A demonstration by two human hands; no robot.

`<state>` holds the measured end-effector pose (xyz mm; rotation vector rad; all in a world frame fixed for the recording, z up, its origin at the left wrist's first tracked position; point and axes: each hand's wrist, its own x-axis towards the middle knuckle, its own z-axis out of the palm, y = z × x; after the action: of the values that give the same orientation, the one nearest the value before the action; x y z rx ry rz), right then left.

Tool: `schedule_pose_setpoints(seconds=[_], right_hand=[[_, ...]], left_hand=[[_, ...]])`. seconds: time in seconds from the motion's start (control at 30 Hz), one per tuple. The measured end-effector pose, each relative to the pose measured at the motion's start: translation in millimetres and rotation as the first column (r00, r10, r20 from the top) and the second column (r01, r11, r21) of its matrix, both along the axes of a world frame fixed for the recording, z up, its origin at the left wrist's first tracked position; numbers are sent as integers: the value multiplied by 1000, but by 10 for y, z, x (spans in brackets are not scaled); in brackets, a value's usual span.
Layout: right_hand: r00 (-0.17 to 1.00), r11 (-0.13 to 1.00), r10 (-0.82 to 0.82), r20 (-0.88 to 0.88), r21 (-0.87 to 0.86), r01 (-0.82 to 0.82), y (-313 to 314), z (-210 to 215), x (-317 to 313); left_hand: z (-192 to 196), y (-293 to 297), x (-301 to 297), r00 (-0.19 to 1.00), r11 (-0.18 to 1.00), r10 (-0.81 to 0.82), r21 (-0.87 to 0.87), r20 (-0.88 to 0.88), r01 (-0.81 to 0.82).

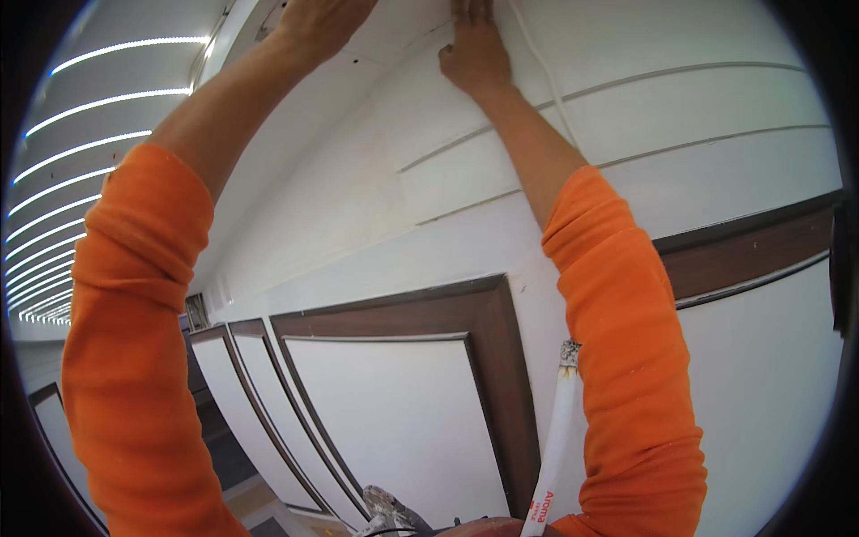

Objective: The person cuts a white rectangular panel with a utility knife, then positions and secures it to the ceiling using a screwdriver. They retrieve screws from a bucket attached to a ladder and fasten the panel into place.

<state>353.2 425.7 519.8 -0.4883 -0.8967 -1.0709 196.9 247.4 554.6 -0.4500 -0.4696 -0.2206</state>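
Observation:
Both my arms, in orange sleeves, reach up to the top of the view. My left hand [327, 22] is against the white ceiling panel [380, 40]; its fingers are cut off by the upper edge, so what they do is hidden. Close to the corner where panel and wall meet, my right hand [479, 54] has its fingers stretched upward and the thumb apart, their tips out of view. Nothing shows in it. A thin white cable [544, 67] hangs down the wall just right of this hand and passes behind the right forearm.
A lit cigarette [557, 430] with ash rises from the lower edge beside my right sleeve. White wall panels with dark brown frames [501, 358] stand ahead. Rows of light strips [107, 98] line the ceiling at left. Low down is a stained, shoe-like shape [389, 510].

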Motion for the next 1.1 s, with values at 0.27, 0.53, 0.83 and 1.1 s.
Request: schedule_pose_setpoints(seconds=[0.27, 0.53, 0.83, 1.1], right_hand=[[794, 799, 601, 97, -26, -601, -68, 17, -41], [871, 871, 491, 0, -37, -490, -19, 208, -195], [816, 814, 574, 67, 58, -578, -370, 344, -322], [869, 885, 464, -171, 136, -446, -588, 386, -590]], left_hand=[[250, 533, 85, 979, 978, -179, -131, -100, 165], [181, 625, 156, 986, 987, -149, -75, -68, 144], [-4, 346, 246, 982, 970, -165, -195, -92, 145], [-938, -150, -606, 929, 585, -175, -724, 327, 365]])
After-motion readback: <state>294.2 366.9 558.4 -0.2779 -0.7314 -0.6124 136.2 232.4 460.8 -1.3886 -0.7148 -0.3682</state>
